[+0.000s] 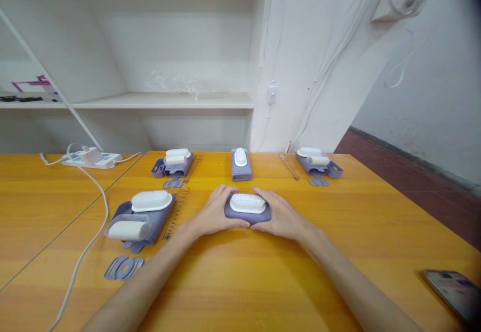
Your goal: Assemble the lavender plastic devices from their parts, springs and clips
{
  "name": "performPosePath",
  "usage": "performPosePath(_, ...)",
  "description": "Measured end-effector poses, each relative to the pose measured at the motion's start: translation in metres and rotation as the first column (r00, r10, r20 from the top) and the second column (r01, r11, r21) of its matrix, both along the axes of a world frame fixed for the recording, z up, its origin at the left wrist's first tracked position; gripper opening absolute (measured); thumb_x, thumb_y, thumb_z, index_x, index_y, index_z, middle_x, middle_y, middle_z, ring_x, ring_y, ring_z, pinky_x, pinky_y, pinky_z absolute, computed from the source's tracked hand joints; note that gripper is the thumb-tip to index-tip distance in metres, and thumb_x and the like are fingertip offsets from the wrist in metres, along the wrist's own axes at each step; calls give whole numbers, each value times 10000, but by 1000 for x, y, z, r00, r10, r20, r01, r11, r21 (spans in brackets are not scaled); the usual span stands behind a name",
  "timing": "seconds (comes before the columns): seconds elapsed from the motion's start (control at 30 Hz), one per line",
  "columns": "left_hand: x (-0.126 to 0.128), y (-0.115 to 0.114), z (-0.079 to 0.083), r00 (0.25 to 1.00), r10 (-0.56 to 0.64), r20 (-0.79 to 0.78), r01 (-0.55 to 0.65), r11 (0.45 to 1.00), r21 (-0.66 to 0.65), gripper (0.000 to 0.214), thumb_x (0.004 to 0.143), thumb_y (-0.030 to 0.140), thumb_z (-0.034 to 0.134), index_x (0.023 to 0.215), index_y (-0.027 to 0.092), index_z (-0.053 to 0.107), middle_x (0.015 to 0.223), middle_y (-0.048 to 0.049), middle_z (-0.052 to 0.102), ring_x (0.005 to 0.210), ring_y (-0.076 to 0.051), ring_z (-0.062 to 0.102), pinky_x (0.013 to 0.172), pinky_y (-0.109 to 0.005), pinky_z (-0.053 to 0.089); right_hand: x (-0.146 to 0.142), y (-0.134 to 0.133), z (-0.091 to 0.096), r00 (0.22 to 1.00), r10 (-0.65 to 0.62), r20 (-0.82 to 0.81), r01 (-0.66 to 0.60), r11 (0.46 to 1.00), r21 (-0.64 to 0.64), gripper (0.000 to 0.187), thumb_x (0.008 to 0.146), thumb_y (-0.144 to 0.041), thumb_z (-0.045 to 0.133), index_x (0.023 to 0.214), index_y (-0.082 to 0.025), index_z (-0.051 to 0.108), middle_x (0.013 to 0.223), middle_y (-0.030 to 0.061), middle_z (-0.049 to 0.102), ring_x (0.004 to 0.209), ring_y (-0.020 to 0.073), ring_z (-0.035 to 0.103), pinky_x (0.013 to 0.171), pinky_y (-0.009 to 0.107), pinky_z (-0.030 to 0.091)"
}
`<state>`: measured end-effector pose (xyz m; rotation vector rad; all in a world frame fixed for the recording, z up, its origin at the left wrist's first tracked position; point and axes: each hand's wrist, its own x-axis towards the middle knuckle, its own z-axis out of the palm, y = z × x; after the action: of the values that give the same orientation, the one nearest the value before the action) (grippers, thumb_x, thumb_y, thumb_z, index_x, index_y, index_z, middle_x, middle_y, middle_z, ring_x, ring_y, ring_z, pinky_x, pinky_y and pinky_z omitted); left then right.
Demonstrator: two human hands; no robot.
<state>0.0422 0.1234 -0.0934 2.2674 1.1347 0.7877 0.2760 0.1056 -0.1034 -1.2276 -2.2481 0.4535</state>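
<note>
Both my hands grip one grey-purple holder with a white brush head [247, 203] on top, resting on the wooden table [240, 282] in the middle. My left hand [214, 211] wraps its left end, fingers curled round it. My right hand [281, 216] closes on its right end the same way.
A second assembled holder [241, 164] lies just behind. Sets of loose parts with springs sit at back left [173, 163], back right [318, 164] and near left [141, 216]. A grey flat piece [123, 268], a white cable [88, 241], a power strip [92, 159] and a phone [453, 289] lie around.
</note>
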Motion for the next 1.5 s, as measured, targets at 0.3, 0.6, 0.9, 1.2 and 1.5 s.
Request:
performPosePath(0.3, -14, -12, 12, 994, 111, 2, -111, 993, 29, 526, 822, 482, 517, 1250, 199, 405, 702, 15, 574, 629, -162, 553, 621, -270, 413, 33, 1, 1, 986, -161, -33, 163, 981, 101, 719, 745, -416, 662, 1369, -211, 367, 1358, 132, 435, 1238, 280, 422, 1034, 511, 335)
performPosePath(0.6, 10, -32, 20, 997, 31, -69, -31, 999, -8, 407, 912, 427, 367, 1259, 217, 391, 751, -5, 579, 670, -173, 563, 629, -264, 391, -21, -48, 27, 998, -30, 58, 28, 999, 38, 832, 689, -467, 693, 1408, -271, 323, 1409, 121, 354, 1234, 322, 400, 993, 514, 377)
performPosePath(0.9, -11, -59, -2, 976, -1, -220, 5, 1000, 18, 319, 929, 342, 329, 1212, 225, 419, 865, -43, 617, 765, -192, 588, 711, -301, 423, 1, -77, 21, 928, -255, 271, 218, 963, 158, 841, 640, -138, 561, 1426, -246, 284, 1277, 101, 495, 983, 281, 512, 875, 466, 455)
performPosePath(1.2, -17, -62, -13, 941, 23, -339, 16, 994, 111, 268, 922, 341, 338, 1142, 230, 447, 1030, -76, 643, 935, -238, 614, 770, -348, 448, 174, -58, 5, 730, -543, 416, 532, 833, 153, 773, 727, -296, 578, 1435, -193, 284, 1200, 199, 554, 954, 334, 592, 806, 438, 441)
performPosePath(1.5, -17, -63, -13, 940, 32, -340, 7, 994, 111, 284, 922, 328, 342, 1180, 228, 404, 1063, -80, 639, 966, -250, 613, 793, -381, 461, 219, -60, -2, 758, -531, 378, 539, 837, 94, 767, 710, -247, 627, 1416, -203, 332, 1179, 247, 560, 988, 333, 600, 805, 417, 428)
